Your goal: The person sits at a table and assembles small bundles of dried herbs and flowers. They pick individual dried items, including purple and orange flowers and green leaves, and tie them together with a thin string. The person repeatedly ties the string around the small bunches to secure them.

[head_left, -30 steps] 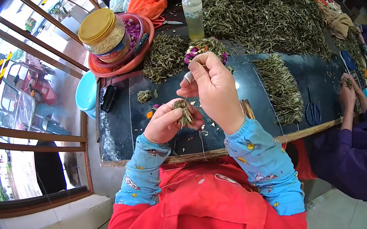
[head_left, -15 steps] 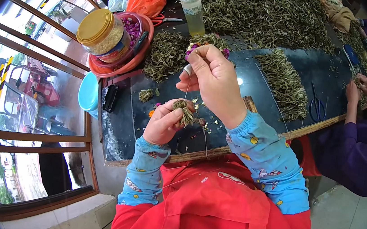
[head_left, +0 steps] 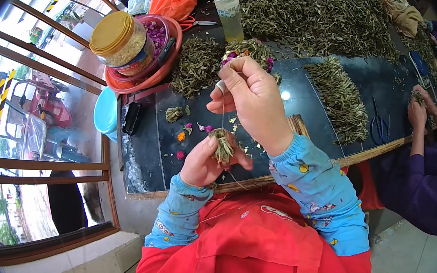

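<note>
My left hand grips a small bundle of dried leaves between thumb and fingers, low over the dark table. Above it my right hand is closed in a pinch, with a pale thimble-like band on one finger. A taut thread runs from the right fingers down to the top of the bundle. Whether those fingers also hold a needle is hidden. Beside the left hand lie an orange flower, pink buds and pale petals. A flower-trimmed leaf bundle sits behind the right hand.
A yellow-lidded jar stands in a red basin at left, near a leaf pile. A bottle, a large leaf heap, a leaf row and scissors lie beyond. A co-worker's hands work at right.
My left hand has shifted right and slightly down with the bundle, its fingers now reaching out past it. The flowers beside it have come into sight. My right hand has barely moved.
</note>
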The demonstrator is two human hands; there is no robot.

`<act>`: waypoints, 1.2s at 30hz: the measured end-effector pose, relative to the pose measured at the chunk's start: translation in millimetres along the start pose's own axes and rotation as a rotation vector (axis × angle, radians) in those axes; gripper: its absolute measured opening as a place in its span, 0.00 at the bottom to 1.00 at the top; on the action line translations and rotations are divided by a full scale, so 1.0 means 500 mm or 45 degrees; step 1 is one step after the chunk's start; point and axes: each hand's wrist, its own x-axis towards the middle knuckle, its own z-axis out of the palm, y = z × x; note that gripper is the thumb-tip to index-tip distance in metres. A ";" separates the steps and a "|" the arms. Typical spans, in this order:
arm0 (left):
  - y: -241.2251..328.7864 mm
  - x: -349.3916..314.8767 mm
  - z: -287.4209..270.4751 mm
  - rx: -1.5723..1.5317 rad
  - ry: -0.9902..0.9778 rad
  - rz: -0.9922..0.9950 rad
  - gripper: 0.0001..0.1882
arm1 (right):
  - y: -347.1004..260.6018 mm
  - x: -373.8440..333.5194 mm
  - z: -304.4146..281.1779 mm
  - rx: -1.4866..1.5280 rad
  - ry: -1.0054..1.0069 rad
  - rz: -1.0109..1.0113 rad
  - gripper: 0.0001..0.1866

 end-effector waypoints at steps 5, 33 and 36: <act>0.013 -0.025 -0.003 0.165 0.135 -0.088 0.23 | -0.003 -0.005 0.000 0.024 -0.006 0.043 0.10; 0.036 -0.013 0.024 1.213 0.309 -0.061 0.14 | -0.071 -0.051 -0.088 0.136 0.066 -0.035 0.07; 0.049 -0.016 0.054 0.603 0.461 -0.223 0.16 | -0.052 -0.053 -0.087 -0.097 0.039 -0.035 0.06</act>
